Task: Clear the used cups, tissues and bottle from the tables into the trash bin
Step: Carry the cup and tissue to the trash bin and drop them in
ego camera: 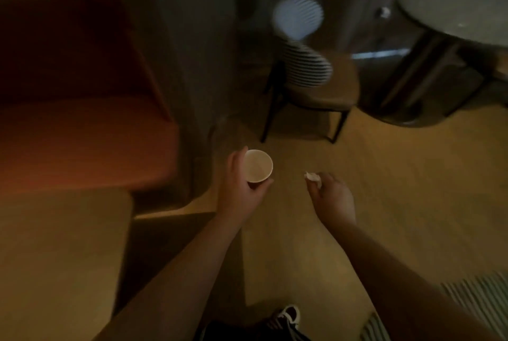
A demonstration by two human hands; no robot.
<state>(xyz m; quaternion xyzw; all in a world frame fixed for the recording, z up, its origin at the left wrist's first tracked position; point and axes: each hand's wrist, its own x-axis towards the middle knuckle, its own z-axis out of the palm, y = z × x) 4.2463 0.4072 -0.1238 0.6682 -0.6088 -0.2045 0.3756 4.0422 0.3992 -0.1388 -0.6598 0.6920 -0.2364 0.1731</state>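
Left hand [242,175]: paper cup [257,166] gripped upright.
Right hand [331,195]: tissue [312,176] pinched.
Risk: tissue could be dropped; pinch looks slight.

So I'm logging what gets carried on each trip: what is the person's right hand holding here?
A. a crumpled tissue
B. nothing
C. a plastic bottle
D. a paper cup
A: the right hand pinches a small crumpled white tissue at its fingertips, while the paper cup is gripped by the left hand.
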